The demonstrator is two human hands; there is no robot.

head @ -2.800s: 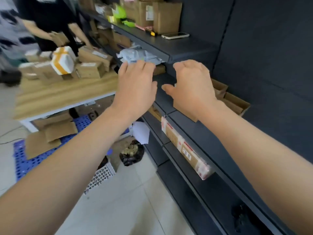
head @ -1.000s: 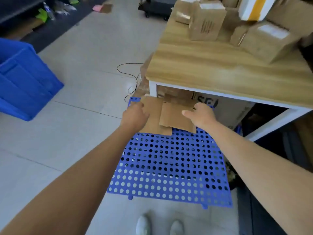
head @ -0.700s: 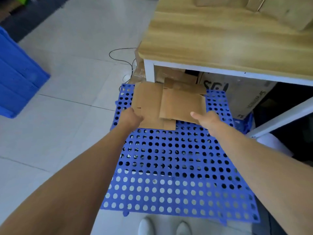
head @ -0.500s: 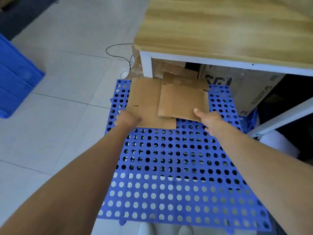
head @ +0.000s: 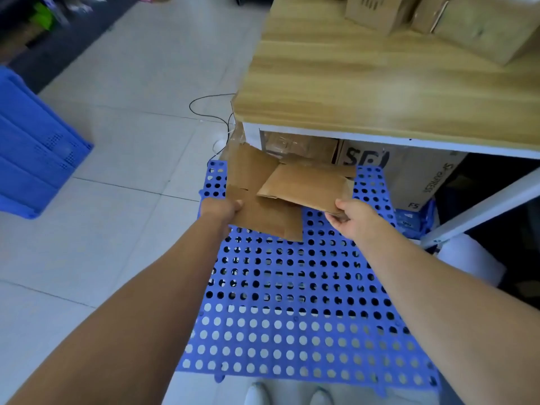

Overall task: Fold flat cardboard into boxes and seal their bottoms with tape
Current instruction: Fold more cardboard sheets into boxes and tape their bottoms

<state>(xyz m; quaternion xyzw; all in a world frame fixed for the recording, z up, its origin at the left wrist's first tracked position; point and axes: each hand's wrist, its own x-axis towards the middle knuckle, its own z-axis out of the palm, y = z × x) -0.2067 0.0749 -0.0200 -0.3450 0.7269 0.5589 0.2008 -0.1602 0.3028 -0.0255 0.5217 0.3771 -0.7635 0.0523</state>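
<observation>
Two pieces of flat cardboard are held over the far end of a blue perforated mat (head: 292,302), just in front of the counter (head: 380,83). The larger flat cardboard (head: 251,173) is plain brown and unprinted, with a short slit cut in from its left edge and a crease running across it. It is tilted, with one corner pointing down toward the mat. The smaller flat cardboard (head: 306,185) lies across the larger one's right part, overlapping it. It is a flattened sleeve, and its two layers gape slightly at the left end.

The left hand (head: 220,209) grips the larger piece at its near left edge, thumb on top and fingers hidden beneath. The right hand (head: 350,219) pinches the near right corner of the smaller piece, thumb on top and fingers curled under.

More brown sheets lie behind them under the counter, beside a carton printed "SF" (head: 409,176). Finished boxes (head: 467,24) stand on the wooden counter top. A black cable (head: 210,108) loops on the tiled floor, a blue crate (head: 35,147) sits at the left, and the toes of two pale shoes (head: 257,394) show at the bottom edge.
</observation>
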